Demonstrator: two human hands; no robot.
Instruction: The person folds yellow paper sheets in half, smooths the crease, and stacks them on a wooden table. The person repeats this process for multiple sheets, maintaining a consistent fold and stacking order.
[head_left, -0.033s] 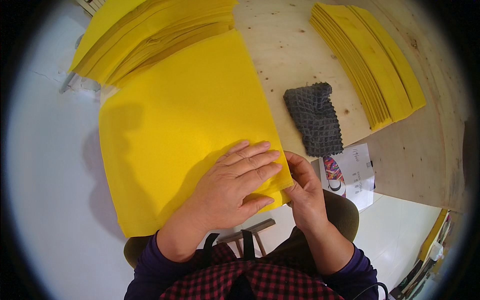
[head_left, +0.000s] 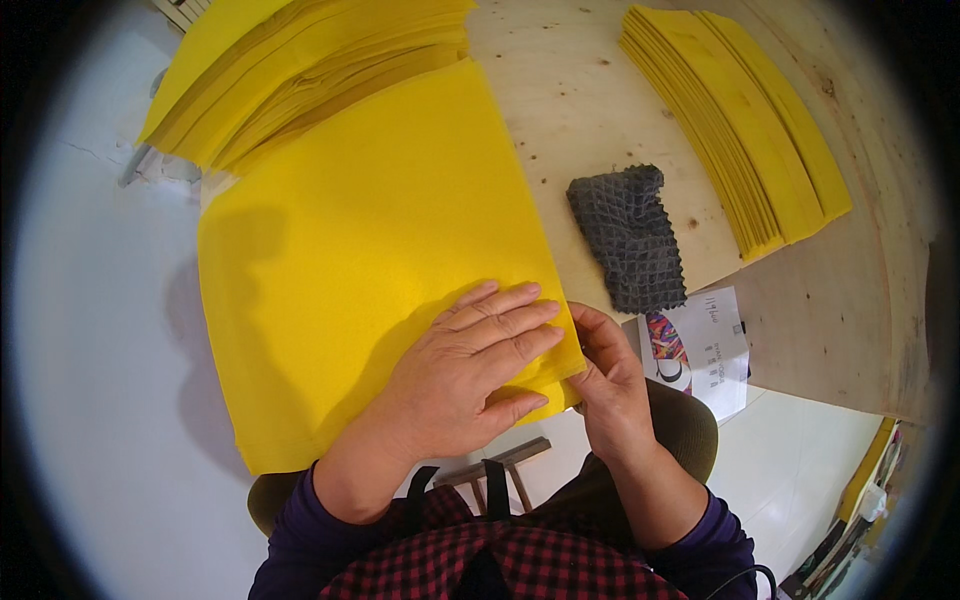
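The sheet (head_left: 350, 240) over the surface's (head_left: 560, 110) near edge looks unfinished, left hand (head_left: 455, 370) flat on it with fingers extended, right hand (head_left: 612, 390) pinching its right edge, the far-left stack (head_left: 330, 85) being done or pending unclear.

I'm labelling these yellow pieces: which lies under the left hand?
The large front sheet: the left hand lies flat on it, the right hand at its edge. Neither touches the upper-left pile or the right-hand stack.
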